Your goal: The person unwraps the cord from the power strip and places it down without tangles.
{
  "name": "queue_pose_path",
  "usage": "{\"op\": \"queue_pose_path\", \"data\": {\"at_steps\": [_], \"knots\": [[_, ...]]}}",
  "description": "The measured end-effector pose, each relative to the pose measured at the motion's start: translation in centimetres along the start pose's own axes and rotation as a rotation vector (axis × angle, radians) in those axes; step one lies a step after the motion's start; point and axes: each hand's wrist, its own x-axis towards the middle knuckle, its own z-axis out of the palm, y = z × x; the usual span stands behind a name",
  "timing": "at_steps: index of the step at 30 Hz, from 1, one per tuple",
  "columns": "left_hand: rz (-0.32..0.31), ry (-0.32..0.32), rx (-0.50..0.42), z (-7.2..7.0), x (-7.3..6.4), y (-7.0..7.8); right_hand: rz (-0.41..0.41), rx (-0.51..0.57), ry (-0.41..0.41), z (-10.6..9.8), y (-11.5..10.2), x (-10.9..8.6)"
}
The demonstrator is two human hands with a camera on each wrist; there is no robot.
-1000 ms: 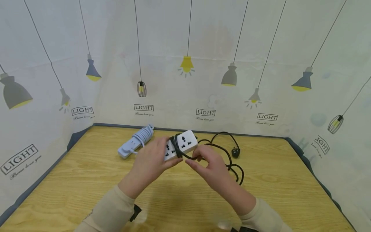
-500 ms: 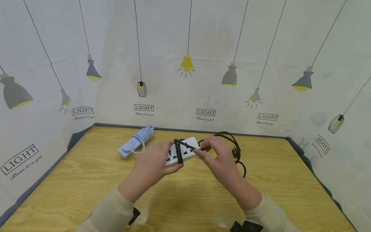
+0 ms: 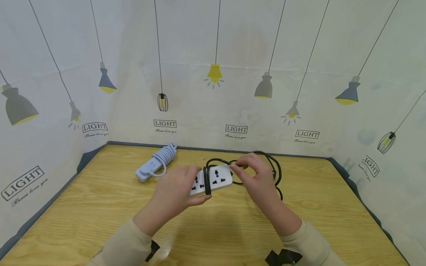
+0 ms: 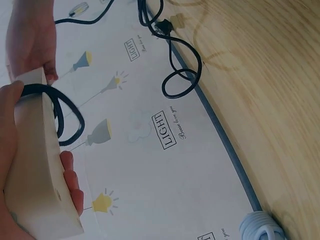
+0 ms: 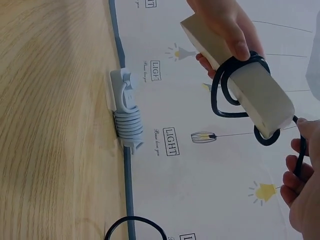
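evidently, the white power strip [image 3: 221, 177] is held above the worktop [image 3: 213, 229]. the left hand [image 3: 174, 186] grips it around one end; the right hand [image 3: 257, 177], just beyond the opposite end, pinches the black cord [image 3: 207, 181], which is looped around the strip's middle. the strip's left end is covered by the gripping palm and cannot be inspected; the plug [image 4: 164, 26], small in the left wrist view, is mostly hidden from the head view. long axis runs left to right, the right end slightly higher, the socket face turned towards the head camera.
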Motion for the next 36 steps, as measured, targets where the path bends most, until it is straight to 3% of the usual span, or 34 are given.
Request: {"op": "queue_pose_path", "data": {"at_steps": [7,19,29,36], "knots": [[0.001,-0.024,-0.042,-0.7,-0.2,0.0,0.064,-0.018,-0.02,-0.2,0.8,-0.1],[-0.03,-0.002,-0.07,-1.2,-0.4,-0.2,0.104,-0.094,-0.123,-0.1,1.5,-0.8],[-0.105,-0.017,-0.068,-1.6,-0.2,-0.7,0.064,-0.166,-0.206,-0.7,1.5,-1.4],[-0.146,-0.055,-0.048,-1.5,-0.2,-1.2,-0.014,-0.188,-0.235,-1.5,1.6,-2.0]]}}
